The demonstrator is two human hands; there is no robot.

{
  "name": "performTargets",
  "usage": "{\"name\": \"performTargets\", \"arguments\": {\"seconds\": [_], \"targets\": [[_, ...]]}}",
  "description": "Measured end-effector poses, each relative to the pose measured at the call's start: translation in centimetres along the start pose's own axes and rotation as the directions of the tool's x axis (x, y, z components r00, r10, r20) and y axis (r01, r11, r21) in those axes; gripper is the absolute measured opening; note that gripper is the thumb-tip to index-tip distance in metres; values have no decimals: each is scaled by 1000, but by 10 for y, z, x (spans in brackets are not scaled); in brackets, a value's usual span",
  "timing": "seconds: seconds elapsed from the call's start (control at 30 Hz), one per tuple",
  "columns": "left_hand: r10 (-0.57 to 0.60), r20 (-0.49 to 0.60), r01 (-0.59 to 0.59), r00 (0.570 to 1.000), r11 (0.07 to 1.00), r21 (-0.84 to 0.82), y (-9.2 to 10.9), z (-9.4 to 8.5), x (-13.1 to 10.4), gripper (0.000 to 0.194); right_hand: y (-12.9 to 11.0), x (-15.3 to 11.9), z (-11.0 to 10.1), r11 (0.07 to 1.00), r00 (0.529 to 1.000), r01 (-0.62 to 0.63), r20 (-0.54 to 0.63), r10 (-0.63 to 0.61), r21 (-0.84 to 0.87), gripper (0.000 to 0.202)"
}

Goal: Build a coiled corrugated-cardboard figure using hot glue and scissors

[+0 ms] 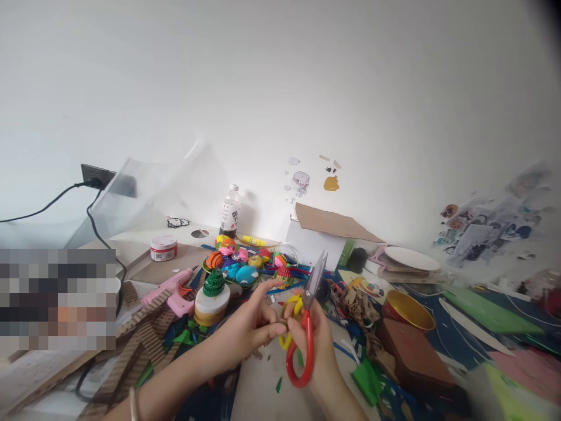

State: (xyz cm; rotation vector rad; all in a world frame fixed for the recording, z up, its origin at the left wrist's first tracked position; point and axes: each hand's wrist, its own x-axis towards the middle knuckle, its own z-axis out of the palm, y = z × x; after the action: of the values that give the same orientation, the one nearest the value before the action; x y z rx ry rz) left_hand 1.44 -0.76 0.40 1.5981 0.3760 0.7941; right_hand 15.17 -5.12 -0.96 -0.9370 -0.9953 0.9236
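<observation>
Red-handled scissors hang upright on my right hand, blades pointing up and slightly parted. The fingers of my right hand are curled, with the thumb and a finger pinching near a small brownish piece. My left hand faces it from the left, its thumb and fingertips close to the same small piece, which is too small to identify. A yellow looped strip shows between the two hands, partly hidden. Below them lies a pale board with small green scraps on it.
Colourful coiled-paper shapes lie behind the hands. A pink glue gun and a white jar topped by a green cone are at left. At right are a gold bowl, a brown box and green scraps. A bottle stands near the wall.
</observation>
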Motion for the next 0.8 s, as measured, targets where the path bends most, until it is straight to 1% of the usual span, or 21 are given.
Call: {"name": "performTargets", "arguments": {"seconds": [0.07,0.17,0.27,0.4,0.47,0.5,0.57,0.6,0.7,0.73,0.8], "targets": [[14,1,-14,1000,1000,-1,-2,1,-1,60,-2,0,-1,999,999,-39,-9,39,-35,42],[52,-53,-52,997,999,0,-2,2,-1,55,-5,0,-2,996,998,-68,10,68,-58,45],[51,-95,-50,994,999,6,1,2,-1,50,-7,-2,-2,997,999,-51,14,52,-53,49],[53,-140,-50,989,998,27,2,4,1,51,-5,-4,1,995,998,-23,61,28,-92,47],[37,-194,-31,980,999,32,1,5,1,50,-4,-5,2,996,999,-9,52,14,-91,47],[24,-218,-16,976,999,40,1,5,1,45,-3,-5,2,996,999,1,33,2,-86,48],[15,-219,11,976,993,115,1,7,0,34,-3,-5,2,997,1000,19,-10,-20,-71,47],[17,-198,19,980,984,176,1,9,0,32,-3,-5,2,998,999,24,-22,-25,-63,46],[42,-143,8,989,942,334,4,14,-2,38,-2,-3,1,998,1000,24,-18,-25,-49,45],[55,-155,4,986,935,355,6,15,-2,38,0,-2,0,998,1000,22,-5,-22,-50,47],[77,-236,12,969,935,354,9,15,-3,38,6,-2,0,997,999,42,28,-40,-69,52]]}}
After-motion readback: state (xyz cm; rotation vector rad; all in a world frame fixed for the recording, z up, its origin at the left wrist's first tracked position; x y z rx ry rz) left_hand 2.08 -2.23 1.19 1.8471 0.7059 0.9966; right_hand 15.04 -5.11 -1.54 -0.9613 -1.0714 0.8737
